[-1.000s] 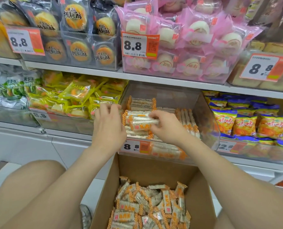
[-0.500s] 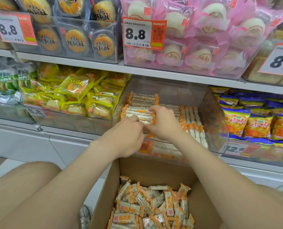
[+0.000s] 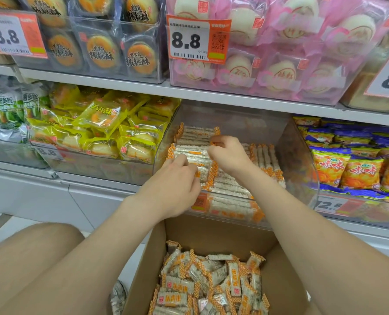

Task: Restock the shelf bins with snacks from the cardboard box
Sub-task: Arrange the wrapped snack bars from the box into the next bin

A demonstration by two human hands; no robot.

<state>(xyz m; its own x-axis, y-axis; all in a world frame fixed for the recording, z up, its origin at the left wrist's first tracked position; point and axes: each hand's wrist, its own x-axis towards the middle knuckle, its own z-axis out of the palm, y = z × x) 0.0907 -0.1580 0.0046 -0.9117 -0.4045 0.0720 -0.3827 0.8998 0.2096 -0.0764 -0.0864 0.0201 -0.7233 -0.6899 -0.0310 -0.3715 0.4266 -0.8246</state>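
Both hands are inside the clear bin (image 3: 302,160) on the lower shelf (image 3: 93,181), working on a small stack of snack bars (image 3: 191,153) at its left side. The left hand (image 3: 177,180) has its fingers curled over the near edge of the stack and grips the bars from the front. The right hand (image 3: 231,155), fingers bent, pinches the orange crimped end of a bar at the stack's right end. Other bars stand on edge in a row along the right of the bin. The cardboard box (image 3: 211,230) sits open just below, with a loose heap of the same bars in its bottom. Yellow packets (image 3: 102,123) fill the bin to the left, and blue and orange bags (image 3: 348,169) the one to the right.

The step in hand looks like squaring up bars in the bin rather than fetching. The bin has plenty of room at the back and top, so the job seems partway done. Next, the hands should let go without toppling the stack, then reach down for another handful.
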